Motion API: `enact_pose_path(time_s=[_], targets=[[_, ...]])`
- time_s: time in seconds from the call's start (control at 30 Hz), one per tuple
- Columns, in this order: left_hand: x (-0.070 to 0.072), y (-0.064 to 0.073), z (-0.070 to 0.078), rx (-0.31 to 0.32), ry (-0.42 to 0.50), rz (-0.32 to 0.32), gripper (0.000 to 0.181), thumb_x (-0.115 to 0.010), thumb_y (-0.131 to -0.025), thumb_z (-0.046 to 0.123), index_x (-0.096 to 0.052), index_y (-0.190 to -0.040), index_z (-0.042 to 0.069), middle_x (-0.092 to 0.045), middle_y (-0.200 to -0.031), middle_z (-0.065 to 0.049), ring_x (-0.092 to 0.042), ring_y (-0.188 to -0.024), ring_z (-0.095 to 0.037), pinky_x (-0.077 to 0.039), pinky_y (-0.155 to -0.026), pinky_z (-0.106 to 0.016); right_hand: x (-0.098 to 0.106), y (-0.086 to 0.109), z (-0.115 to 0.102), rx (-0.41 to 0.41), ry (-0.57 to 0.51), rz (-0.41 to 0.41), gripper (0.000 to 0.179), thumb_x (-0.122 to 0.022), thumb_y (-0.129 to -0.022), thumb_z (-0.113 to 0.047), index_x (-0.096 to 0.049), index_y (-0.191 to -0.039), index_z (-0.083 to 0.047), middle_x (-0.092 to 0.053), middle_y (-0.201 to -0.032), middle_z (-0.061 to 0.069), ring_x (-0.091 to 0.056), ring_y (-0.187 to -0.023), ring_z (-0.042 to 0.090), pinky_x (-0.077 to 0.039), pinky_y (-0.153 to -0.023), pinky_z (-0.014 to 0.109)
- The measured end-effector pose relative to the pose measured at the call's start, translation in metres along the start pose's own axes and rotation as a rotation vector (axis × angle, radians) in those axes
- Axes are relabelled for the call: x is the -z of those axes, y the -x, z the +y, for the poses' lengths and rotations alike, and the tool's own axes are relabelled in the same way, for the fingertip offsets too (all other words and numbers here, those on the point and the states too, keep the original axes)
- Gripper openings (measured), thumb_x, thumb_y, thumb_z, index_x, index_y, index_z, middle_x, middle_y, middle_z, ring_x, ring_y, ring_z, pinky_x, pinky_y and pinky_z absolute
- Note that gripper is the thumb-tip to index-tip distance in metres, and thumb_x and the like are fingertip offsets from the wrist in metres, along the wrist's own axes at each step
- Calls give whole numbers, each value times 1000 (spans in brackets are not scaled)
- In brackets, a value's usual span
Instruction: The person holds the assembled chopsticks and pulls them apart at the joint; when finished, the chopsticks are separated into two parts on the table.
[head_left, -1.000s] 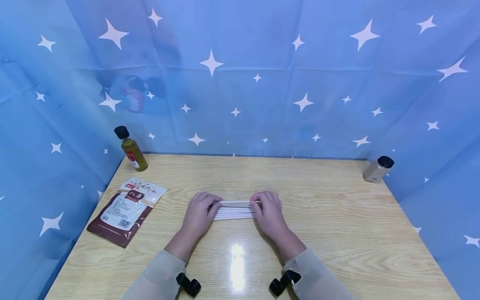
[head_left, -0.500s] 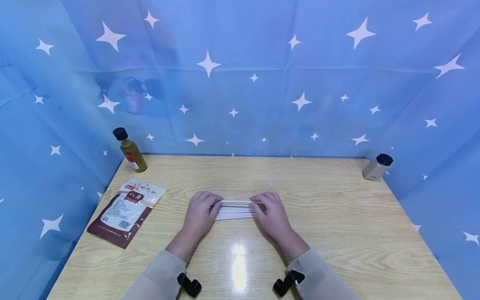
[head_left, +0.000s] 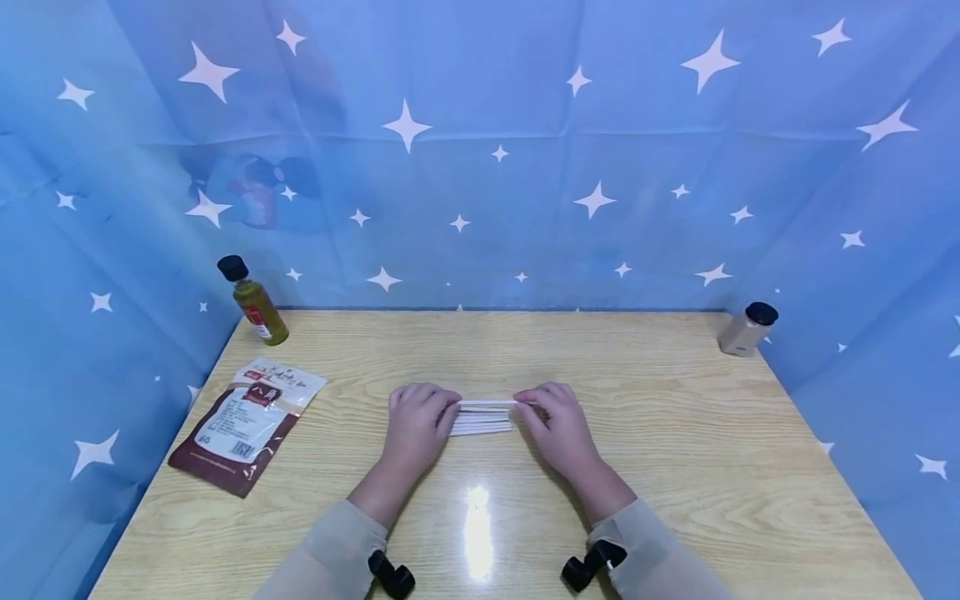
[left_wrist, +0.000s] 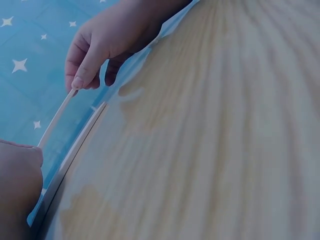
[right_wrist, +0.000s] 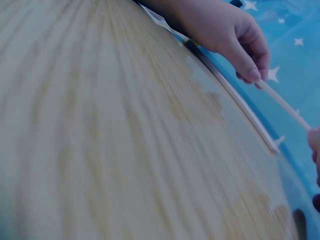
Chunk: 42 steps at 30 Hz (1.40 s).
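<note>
A thin pale stick (head_left: 487, 402) is held level between both hands, lifted above the table. My left hand (head_left: 417, 423) pinches its left end between thumb and fingers. The other end is pinched by my right hand (head_left: 558, 425), whose thumb and fingertips meet on the stick in the left wrist view. Just nearer to me, a row of several similar white sticks (head_left: 482, 425) lies side by side on the table, its left part hidden behind my left hand. The right wrist view shows the lying sticks (right_wrist: 245, 107) edge-on, below the raised one.
On the wooden table (head_left: 652, 483), a brown and white printed pouch (head_left: 246, 425) lies at the left. Behind it stands a black-capped bottle (head_left: 260, 310) of greenish-yellow contents. A black-lidded jar (head_left: 746, 330) stands at the far right corner. A blue starry curtain (head_left: 480, 175) surrounds the table.
Both hands have moved slightly right with the stick, which is now apart from the lying row. More of the row's right ends shows. The head view has shifted a little.
</note>
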<state>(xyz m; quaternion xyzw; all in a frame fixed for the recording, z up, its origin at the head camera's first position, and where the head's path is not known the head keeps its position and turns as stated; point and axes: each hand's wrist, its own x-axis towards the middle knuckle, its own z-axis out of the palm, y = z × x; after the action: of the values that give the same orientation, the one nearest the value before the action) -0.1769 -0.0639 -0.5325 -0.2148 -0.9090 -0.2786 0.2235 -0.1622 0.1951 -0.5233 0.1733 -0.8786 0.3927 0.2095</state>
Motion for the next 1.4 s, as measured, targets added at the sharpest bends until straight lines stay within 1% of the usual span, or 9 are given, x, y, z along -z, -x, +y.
enact_pose_path(time_s=[0.07,0.17,0.33,0.53,0.67,0.83,1.1,1.3,1.4], targets=[[-3,-1,6,-13,5,2,7,-79,-98,22,-81,-104,18,-75,-102,3,-66,-104,-24,-44,-99,-53,5,2,3,-10,2,0,10,-81,-95,-7,-80,-105,-10,-74,-98,0,-61,-99,22,-51,-84,41],[-7,-3,13,-24,19,-12,6,-79,-99,20,-81,-104,18,-75,-101,3,-66,-101,-22,-47,-96,-49,14,4,7,-28,0,-10,10,-79,-97,-8,-80,-107,-11,-76,-101,0,-63,-102,20,-52,-86,41],[-16,-7,21,-56,35,-31,7,-78,-99,18,-81,-105,16,-74,-101,3,-66,-97,-20,-54,-90,-41,26,7,16,-44,9,-20,10,-79,-98,-10,-80,-108,-11,-78,-103,-1,-64,-100,18,-51,-82,38],[-30,-18,36,-105,47,-41,8,-76,-101,20,-80,-107,17,-72,-102,3,-65,-96,-19,-54,-88,-40,44,14,30,-56,47,-1,12,-79,-97,-7,-80,-108,-12,-77,-102,-2,-60,-92,15,-48,-75,32],[-38,-21,44,-139,42,-31,8,-76,-101,21,-79,-107,17,-72,-101,3,-65,-96,-19,-54,-85,-39,55,19,38,-52,59,3,13,-79,-97,-6,-80,-108,-13,-77,-103,-3,-60,-94,14,-48,-76,29],[-43,-20,48,-140,38,-35,8,-77,-100,22,-79,-106,18,-73,-101,4,-66,-96,-19,-54,-86,-40,60,22,44,-31,58,-8,12,-78,-98,-8,-80,-109,-13,-77,-105,-3,-62,-98,15,-48,-78,27],[-50,-26,59,-159,40,-57,9,-76,-101,23,-79,-108,19,-73,-103,4,-66,-96,-18,-54,-85,-40,72,25,54,-47,73,-8,13,-77,-99,-7,-80,-110,-13,-77,-105,-2,-64,-99,18,-49,-81,32],[-57,-32,70,-153,43,-81,8,-74,-102,23,-78,-107,18,-73,-103,4,-66,-97,-18,-54,-86,-40,87,27,61,-59,87,-2,13,-75,-100,-8,-79,-111,-13,-77,-106,-1,-62,-98,17,-47,-79,29],[-59,-34,73,-146,42,-100,9,-73,-103,24,-78,-108,18,-72,-103,5,-66,-98,-18,-55,-87,-40,92,28,64,-56,88,2,13,-75,-100,-7,-79,-111,-13,-77,-107,-1,-63,-100,18,-47,-81,28]])
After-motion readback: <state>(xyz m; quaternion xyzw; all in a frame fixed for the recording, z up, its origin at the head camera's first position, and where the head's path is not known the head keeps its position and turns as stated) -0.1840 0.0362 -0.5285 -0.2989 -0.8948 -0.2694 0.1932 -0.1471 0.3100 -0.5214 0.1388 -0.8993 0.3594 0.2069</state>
